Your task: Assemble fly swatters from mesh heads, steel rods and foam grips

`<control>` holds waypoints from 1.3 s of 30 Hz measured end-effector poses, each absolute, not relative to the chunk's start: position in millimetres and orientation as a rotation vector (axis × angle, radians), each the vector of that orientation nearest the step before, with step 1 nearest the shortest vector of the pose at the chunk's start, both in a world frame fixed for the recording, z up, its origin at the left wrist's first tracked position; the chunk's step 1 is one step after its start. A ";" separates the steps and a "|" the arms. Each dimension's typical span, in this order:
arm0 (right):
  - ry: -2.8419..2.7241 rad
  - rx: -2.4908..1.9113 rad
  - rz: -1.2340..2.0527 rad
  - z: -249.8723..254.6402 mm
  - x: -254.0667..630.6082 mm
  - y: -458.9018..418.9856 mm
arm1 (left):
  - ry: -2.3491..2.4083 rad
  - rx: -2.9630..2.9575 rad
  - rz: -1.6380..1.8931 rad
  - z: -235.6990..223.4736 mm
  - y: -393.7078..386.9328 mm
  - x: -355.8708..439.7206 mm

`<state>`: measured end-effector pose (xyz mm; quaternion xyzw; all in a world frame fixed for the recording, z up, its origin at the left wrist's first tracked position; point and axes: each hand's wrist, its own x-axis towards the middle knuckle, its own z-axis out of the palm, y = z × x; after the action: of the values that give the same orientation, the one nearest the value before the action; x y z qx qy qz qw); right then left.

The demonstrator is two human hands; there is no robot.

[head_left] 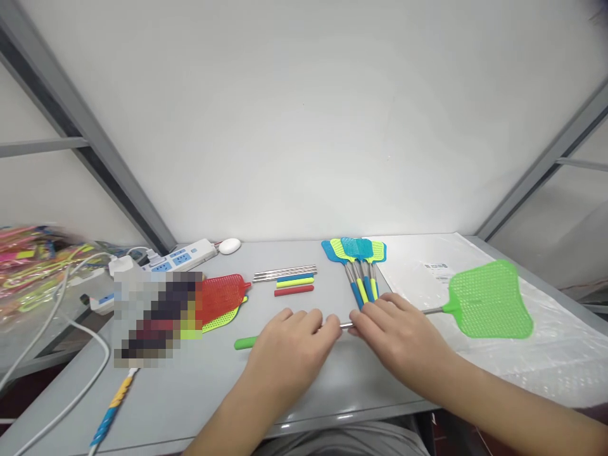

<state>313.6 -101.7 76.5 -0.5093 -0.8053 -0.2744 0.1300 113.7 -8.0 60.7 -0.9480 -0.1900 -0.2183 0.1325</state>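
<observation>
Left hand [289,342] and right hand [394,332] both rest on the green fly swatter [489,299] lying across the tabletop [199,386], fingers curled around its metal rod. Swatter head lies right, on plastic sheet [560,354]; finished swatters [356,263] just behind.

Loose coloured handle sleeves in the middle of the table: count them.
3, lying side by side just right of the red swatter head, in front of the bare metal rods: a blue sleeve farthest away, a yellow sleeve in the middle, a red sleeve nearest. None seems hidden.
</observation>
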 end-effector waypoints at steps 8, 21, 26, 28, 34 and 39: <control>-2.449 -1.389 -0.761 70.0 328.4 -107.9 | -0.511 -2.776 -0.598 53.3 -14.3 96.6; -2.408 -1.474 -0.865 65.0 374.0 -131.3 | -0.484 -2.681 -0.664 43.0 -1.9 67.2; -2.334 -1.481 -0.821 76.0 336.1 -117.6 | -0.538 -2.618 -0.732 57.0 -14.2 85.4; -2.395 -1.419 -0.806 78.8 317.7 -110.1 | -0.505 -2.630 -0.739 62.0 -17.4 93.6; -2.470 -1.390 -0.742 69.8 310.3 -104.5 | -0.489 -2.735 -0.631 58.0 -21.5 91.7; -2.465 -1.410 -0.739 64.7 351.2 -124.2 | -0.531 -2.759 -0.582 50.2 -16.4 62.3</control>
<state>351.2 -124.2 64.7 -0.4778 -0.8356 -0.2504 0.1035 62.3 -16.4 50.2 -0.9526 -0.1833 -0.2009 0.1360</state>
